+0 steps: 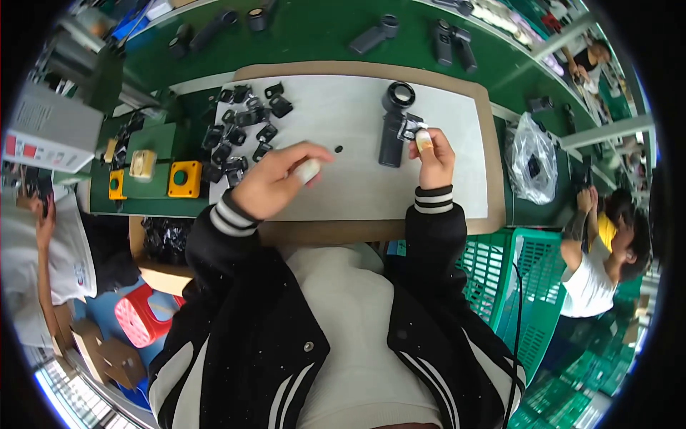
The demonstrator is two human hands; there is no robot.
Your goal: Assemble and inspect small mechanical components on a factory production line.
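My right hand [434,159] grips a small black-and-silver part [410,127] between thumb and fingertips. The part overlaps a dark grey handheld device with a round ring head [391,139], which lies on the white mat [343,196]; whether they touch I cannot tell. My left hand [275,179] hovers over the mat, fingers curved and thumb apart, with nothing visible held. White coverings wrap both thumbs. A tiny black piece [339,149] lies just beyond the left fingertips. To the left is a spread of several small black parts [236,132].
More grey handheld devices [373,36] stand along the green bench behind. A green press fixture with yellow button boxes [184,179] is at left. A clear plastic bag [531,161] lies at right, above green crates [493,272]. Other people work on both sides.
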